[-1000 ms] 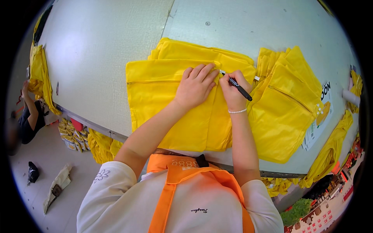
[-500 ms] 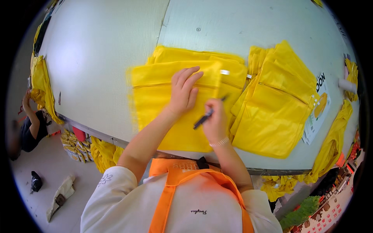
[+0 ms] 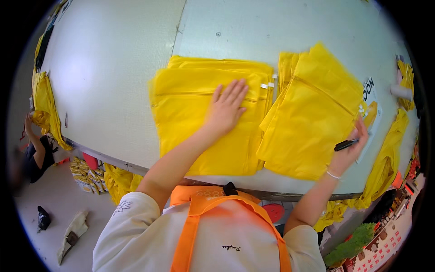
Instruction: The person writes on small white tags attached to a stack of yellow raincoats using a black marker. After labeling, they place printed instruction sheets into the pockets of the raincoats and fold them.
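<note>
Left hand [image 3: 225, 111]: laid palm down on the left yellow pile [image 3: 195, 145]; the four fingers reach out nearly straight with narrow gaps between them; the thumb stands off to the right; nothing is gripped, the hand only rests on the cloth
Right hand [image 3: 350, 147]: curled around a black marker [image 3: 345, 145]; the fingers are bent and drawn close, with the fingertips up by the right edge of the right yellow pile [image 3: 303, 131]; whether they touch the cloth, I cannot tell
Marker: lies across the right hand, one dark end sticking out to the left above the yellow cloth; the other end is hidden by the hand
Left pile: flat, stacked pieces on the pale table [image 3: 113, 81]; a zip line [image 3: 183, 94] runs across the top piece, passing near the left fingertips; small white tags [image 3: 263, 86] show at its right edge
Right pile: tilted, just beside the left one; a printed sheet [image 3: 375, 118] lies at its right side
Right wrist: circled by a pale bracelet [image 3: 334, 175]
</note>
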`<state>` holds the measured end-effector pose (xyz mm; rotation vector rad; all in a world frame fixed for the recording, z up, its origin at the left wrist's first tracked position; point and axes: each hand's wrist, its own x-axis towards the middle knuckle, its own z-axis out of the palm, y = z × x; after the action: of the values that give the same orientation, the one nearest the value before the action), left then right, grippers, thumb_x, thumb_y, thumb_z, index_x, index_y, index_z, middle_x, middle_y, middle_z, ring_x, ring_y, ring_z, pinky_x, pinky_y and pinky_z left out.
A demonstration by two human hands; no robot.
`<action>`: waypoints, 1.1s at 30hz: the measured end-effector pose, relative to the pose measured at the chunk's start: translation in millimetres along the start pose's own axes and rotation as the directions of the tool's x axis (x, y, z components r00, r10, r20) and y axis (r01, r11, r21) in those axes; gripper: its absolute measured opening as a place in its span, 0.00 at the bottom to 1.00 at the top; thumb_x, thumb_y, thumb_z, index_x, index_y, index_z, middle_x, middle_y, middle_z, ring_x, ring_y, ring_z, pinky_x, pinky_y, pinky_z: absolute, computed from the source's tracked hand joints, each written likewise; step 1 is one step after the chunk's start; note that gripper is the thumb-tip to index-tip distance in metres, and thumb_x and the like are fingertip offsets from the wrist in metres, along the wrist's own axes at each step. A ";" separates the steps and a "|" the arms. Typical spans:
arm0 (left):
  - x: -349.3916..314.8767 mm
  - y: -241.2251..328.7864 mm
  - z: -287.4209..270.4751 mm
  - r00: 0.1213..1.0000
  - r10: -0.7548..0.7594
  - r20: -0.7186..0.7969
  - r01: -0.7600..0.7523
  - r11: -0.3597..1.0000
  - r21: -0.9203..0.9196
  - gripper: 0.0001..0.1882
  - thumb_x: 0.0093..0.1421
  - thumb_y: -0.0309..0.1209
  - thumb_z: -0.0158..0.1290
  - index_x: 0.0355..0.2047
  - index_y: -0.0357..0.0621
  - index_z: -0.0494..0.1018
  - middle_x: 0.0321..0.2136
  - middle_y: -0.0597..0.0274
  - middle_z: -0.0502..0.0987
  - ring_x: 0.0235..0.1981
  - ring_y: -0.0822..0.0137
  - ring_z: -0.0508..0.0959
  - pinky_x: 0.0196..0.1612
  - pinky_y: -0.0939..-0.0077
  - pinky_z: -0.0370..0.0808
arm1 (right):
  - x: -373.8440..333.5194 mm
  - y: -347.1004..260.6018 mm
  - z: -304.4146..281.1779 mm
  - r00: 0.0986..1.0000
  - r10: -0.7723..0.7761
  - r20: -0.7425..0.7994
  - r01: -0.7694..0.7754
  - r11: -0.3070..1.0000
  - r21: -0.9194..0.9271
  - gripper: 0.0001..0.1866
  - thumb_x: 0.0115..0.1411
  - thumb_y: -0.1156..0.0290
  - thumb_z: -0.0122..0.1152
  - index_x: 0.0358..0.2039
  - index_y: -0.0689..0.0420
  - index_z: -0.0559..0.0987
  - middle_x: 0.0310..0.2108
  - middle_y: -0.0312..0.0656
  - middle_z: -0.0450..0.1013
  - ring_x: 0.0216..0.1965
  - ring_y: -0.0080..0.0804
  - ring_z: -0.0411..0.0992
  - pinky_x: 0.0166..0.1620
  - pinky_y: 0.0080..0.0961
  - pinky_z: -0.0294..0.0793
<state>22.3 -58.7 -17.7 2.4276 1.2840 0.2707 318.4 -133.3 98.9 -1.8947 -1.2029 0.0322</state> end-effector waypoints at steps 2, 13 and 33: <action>-13.4 -11.1 -8.8 0.998 -0.061 -0.023 0.062 0.997 0.036 0.31 0.61 0.37 0.47 0.63 0.46 0.55 0.66 0.60 0.52 0.67 0.61 0.52 0.66 0.57 0.46 | -14.7 -31.1 37.6 0.993 0.087 0.075 -0.103 0.965 0.240 0.18 0.68 0.62 0.46 0.50 0.62 0.70 0.42 0.42 0.71 0.39 0.28 0.68 0.48 0.25 0.67; 7.5 -25.1 -18.4 0.974 0.009 -0.228 -0.004 1.000 0.023 0.21 0.58 0.37 0.51 0.52 0.47 0.70 0.57 0.60 0.65 0.59 0.60 0.63 0.59 0.62 0.59 | -57.6 -75.8 190.0 0.938 -0.020 0.347 -0.153 0.873 0.464 0.06 0.55 0.75 0.61 0.31 0.62 0.75 0.24 0.38 0.73 0.24 0.22 0.71 0.29 0.18 0.70; 8.1 -29.5 -13.2 0.974 -0.012 -0.226 0.011 1.000 -0.005 0.21 0.56 0.35 0.52 0.51 0.48 0.70 0.56 0.61 0.66 0.57 0.59 0.64 0.58 0.61 0.60 | -62.8 -59.2 219.6 0.935 -0.186 0.301 0.101 0.956 0.277 0.09 0.47 0.77 0.62 0.20 0.58 0.70 0.16 0.42 0.66 0.17 0.37 0.66 0.22 0.28 0.67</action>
<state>0.2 -33.8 -18.0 2.4406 1.3882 0.5605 145.8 -28.7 -23.3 -1.6066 -1.4793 0.4166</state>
